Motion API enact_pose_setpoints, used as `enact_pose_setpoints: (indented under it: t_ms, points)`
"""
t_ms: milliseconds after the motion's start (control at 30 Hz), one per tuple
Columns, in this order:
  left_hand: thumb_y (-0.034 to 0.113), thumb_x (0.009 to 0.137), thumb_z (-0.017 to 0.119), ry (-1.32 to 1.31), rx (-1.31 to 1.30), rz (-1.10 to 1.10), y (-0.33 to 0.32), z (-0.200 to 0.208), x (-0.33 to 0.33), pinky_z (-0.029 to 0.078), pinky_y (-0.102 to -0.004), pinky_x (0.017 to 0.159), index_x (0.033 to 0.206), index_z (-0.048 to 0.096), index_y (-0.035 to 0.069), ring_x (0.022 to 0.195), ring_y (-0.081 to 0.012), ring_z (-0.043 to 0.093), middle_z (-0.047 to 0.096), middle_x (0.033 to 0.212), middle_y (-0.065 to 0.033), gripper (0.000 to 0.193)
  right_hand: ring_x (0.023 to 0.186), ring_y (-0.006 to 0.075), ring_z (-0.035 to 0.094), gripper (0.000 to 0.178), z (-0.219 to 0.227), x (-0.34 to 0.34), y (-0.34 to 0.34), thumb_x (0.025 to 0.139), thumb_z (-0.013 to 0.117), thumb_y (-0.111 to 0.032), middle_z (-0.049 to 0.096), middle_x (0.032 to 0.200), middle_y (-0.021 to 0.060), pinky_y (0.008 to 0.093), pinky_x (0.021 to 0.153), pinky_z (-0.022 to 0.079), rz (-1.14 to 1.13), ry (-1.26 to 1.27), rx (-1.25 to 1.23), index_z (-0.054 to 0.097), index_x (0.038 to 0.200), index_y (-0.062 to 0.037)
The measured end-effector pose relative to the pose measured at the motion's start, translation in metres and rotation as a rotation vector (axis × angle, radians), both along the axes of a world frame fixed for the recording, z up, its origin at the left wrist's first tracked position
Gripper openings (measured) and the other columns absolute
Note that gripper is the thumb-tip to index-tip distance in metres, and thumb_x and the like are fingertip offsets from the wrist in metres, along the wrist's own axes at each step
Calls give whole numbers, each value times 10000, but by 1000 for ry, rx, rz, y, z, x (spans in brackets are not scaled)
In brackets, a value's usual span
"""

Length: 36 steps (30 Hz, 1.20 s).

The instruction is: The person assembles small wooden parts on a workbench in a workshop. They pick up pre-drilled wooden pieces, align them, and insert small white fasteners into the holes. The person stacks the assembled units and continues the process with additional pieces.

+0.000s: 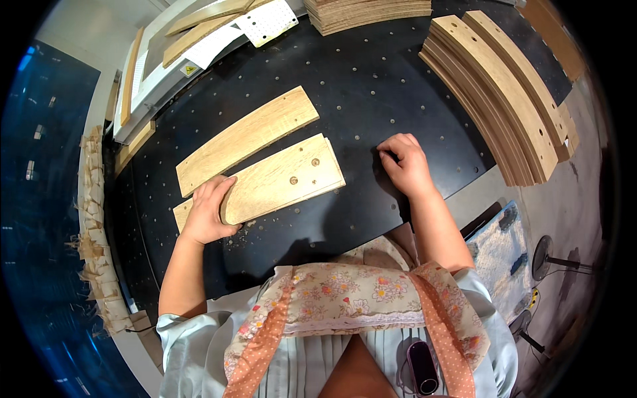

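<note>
A pale wooden board [272,176] with several holes near its right end lies on the black work table [371,79]. My left hand [210,211] is closed around its left end, fingers on top and thumb at the near edge. Part of another board [180,213] pokes out beneath it. Just beyond lies a gently curved wooden board [245,139], apart from the first along most of its length. My right hand [405,163] rests curled on the table, right of the boards. Its palm side is hidden, so I cannot see whether it holds anything.
Stacked curved wooden pieces [494,99] stand at the right, with another stack [368,16] at the far edge. Back left, a white frame [149,86] bears wood strips and perforated paper [267,23]. Wood crumbs [242,233] lie near my left hand.
</note>
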State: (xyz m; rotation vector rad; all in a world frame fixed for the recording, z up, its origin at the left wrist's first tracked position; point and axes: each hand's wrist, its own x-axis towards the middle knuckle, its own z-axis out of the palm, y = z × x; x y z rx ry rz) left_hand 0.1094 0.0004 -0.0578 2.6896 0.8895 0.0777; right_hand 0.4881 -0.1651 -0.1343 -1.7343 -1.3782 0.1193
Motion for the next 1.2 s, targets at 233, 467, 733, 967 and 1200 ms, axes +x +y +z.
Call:
enact_pose_setpoints:
  t_ms: [233,467,733,967,1200]
  points:
    - [214,461,830,-123,251,27,-2,17,13,289,-431,1033,1323,480,121,1210,-344,414,453,1291,-160,935,969,288,574,212,51,-16,42,765,662,-90,638,985,86,370,855,466,97,-34,227,645,974,-60]
    - [225,516,826,-124,545,7,33,18,42,262,-503,1043,1328,475,186,1225,-332,400,428,1316,-141,885,1310,292,382,554,117,-61,139,752,716,-231,525,1281,121,509,1101,268,384,-624,-153,514,1244,-78]
    - [202,602,783,-110,668,48,64,-14,58,261,-521,1067,1388,404,243,1259,-277,397,428,1348,-111,873,1083,270,531,350,100,-45,190,758,717,-211,581,1037,65,426,920,427,431,-359,-440,631,1090,-140]
    - [224,576,820,-112,746,143,76,-24,52,255,-525,1079,1390,405,245,1265,-266,397,421,1346,-93,914,978,275,548,286,112,-59,203,764,715,-205,578,917,68,393,826,455,463,-533,-290,639,1026,-122]
    - [234,606,814,-93,510,69,64,-5,33,270,-493,1072,1401,392,185,1283,-290,374,412,1354,-120,901,958,288,551,279,97,-65,189,763,705,-203,579,925,78,413,841,436,522,-520,-170,631,1016,-108]
